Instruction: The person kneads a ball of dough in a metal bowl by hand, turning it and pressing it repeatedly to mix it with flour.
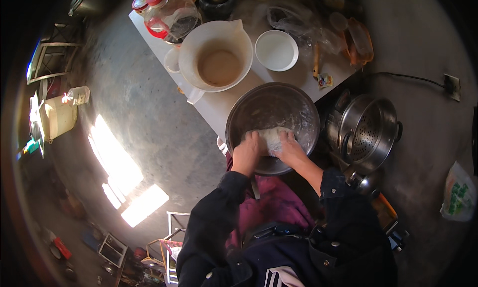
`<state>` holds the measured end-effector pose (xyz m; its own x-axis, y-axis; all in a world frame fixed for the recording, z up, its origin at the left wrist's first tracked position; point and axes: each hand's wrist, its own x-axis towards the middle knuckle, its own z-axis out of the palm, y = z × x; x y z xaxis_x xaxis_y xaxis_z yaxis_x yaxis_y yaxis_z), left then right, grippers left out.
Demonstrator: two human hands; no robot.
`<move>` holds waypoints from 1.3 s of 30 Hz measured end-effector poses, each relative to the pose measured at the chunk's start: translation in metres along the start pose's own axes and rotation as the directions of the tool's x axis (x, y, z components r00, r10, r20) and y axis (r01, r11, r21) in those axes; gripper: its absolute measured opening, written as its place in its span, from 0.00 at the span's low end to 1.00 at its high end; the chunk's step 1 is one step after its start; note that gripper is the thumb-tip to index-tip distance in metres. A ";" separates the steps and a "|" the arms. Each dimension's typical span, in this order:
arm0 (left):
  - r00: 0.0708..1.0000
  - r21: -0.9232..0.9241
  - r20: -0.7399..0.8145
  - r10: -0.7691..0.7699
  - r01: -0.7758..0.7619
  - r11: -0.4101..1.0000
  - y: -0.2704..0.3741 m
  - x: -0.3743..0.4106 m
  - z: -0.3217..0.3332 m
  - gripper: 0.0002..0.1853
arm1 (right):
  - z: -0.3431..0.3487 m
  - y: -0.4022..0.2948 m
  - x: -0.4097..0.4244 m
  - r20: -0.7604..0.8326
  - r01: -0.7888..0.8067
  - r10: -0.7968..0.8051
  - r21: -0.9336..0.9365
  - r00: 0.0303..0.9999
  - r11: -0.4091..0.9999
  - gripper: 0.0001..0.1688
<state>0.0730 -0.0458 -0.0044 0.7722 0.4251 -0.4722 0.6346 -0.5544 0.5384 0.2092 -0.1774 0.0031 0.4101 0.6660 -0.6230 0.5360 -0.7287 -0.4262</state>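
Note:
A pale, floury lump of dough (272, 139) lies in a round metal basin (274, 100) at the near edge of the table. My left hand (248, 152) grips the dough's left end, its fingers curled over the top. At the right end, my right hand (290, 148) presses on the dough with its fingers bent over it. White flour and bits of dough cling to the basin's inner wall, mostly on the right. The underside of the dough is hidden.
A large white plastic pitcher (186, 55) and a white bowl of pale liquid (276, 51) stand behind the basin on the table (220, 113). A steamer pot (373, 132) sits at right. Behind are a clear jar (171, 14), plastic bags (302, 23) and a wooden-handled tool (316, 61).

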 end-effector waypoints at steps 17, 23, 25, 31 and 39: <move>0.998 -0.305 0.056 0.024 -0.006 0.952 -0.009 0.025 -0.003 0.33 | 0.000 0.024 0.021 -0.047 0.139 -0.135 0.091 0.990 0.986 0.45; 0.995 -0.264 -0.008 -0.097 0.091 0.960 -0.042 0.029 -0.029 0.43 | -0.026 0.000 0.076 -0.087 0.289 -0.306 -0.169 0.948 0.942 0.46; 0.991 -0.228 -0.032 -0.126 0.116 0.967 -0.049 0.024 -0.024 0.38 | -0.034 -0.011 0.090 -0.056 0.332 -0.345 -0.170 0.937 0.928 0.44; 0.971 -0.169 -0.237 -0.023 -0.018 0.985 -0.043 0.006 -0.057 0.17 | -0.049 -0.030 0.098 -0.031 0.486 -0.489 -0.074 0.872 0.871 0.31; 0.778 -0.108 -0.628 0.005 -0.093 0.990 -0.053 -0.029 -0.044 0.16 | 0.028 -0.042 0.059 -0.051 0.578 -0.576 0.049 0.816 0.815 0.19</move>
<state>0.0185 0.0028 0.0109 0.6244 0.7776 0.0733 0.5601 -0.5112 0.6519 0.1903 -0.1115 -0.0342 0.0637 0.9712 -0.2295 0.6375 -0.2165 -0.7394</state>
